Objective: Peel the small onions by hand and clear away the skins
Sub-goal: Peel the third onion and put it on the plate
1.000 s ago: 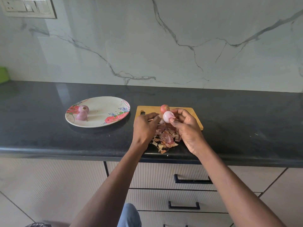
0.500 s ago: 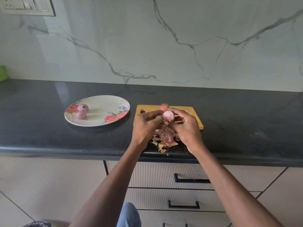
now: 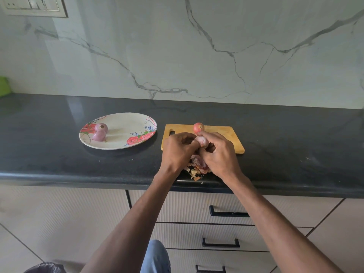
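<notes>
Both hands meet over the near edge of a wooden cutting board (image 3: 226, 138). My right hand (image 3: 218, 154) grips a pale pink small onion (image 3: 201, 141), mostly hidden by its fingers. My left hand (image 3: 177, 150) pinches at the onion's left side with curled fingers. A pile of loose onion skins (image 3: 198, 166) lies below the hands, near the counter's front edge. An unpeeled reddish onion (image 3: 198, 127) stands on the board just behind my fingers. Two peeled purple onions (image 3: 100, 132) sit on the left part of a floral plate (image 3: 128, 134).
The black countertop (image 3: 295, 144) runs wall to wall under a marble backsplash. A green object (image 3: 4, 86) shows at the far left edge. Drawers with black handles (image 3: 228, 213) are below the counter. A switch panel (image 3: 33, 5) is at the top left.
The hands have lowered and closed in around the held onion, so it is now mostly covered. The camera has tipped slightly; plate and board onions stay put.
</notes>
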A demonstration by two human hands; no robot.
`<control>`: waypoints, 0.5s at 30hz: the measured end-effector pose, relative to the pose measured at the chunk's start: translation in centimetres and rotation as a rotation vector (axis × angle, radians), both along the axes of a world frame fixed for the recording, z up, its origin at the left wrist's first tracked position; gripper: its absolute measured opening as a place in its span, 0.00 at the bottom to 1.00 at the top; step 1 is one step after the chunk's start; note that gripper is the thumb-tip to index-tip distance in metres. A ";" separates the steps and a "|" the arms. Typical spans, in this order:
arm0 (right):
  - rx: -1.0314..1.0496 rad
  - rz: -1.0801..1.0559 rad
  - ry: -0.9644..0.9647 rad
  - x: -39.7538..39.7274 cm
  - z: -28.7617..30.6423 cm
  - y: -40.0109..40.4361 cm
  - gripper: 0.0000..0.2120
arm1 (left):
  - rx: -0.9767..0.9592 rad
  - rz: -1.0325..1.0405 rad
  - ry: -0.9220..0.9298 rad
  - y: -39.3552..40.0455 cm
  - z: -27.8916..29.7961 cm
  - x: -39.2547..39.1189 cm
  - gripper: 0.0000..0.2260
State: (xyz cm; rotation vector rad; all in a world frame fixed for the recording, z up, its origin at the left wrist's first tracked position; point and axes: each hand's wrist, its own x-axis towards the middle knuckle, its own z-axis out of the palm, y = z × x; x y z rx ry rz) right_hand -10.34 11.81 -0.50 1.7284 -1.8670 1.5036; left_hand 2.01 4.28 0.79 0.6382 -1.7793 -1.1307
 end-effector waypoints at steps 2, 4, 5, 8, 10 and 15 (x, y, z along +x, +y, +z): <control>0.005 0.016 0.020 0.1 0.0 0.0 0.15 | 0.011 0.012 -0.004 -0.1 -0.1 -0.1 0.06; 0.004 0.025 0.043 0.2 0.0 0.0 0.14 | 0.013 0.025 -0.009 -0.1 -0.2 -0.1 0.06; 0.001 0.026 0.045 0.2 0.0 0.0 0.13 | 0.014 0.025 -0.011 -0.1 -0.2 -0.1 0.06; -0.008 0.023 0.025 0.1 0.1 -0.1 0.13 | 0.041 0.020 -0.002 0.0 0.1 0.0 0.06; 0.001 0.035 -0.008 0.2 0.0 0.0 0.15 | 0.075 0.039 0.014 -0.1 0.1 0.1 0.04; 0.083 0.056 -0.224 0.1 0.1 -0.2 0.19 | 0.211 0.058 0.051 -0.9 -0.3 -0.1 0.03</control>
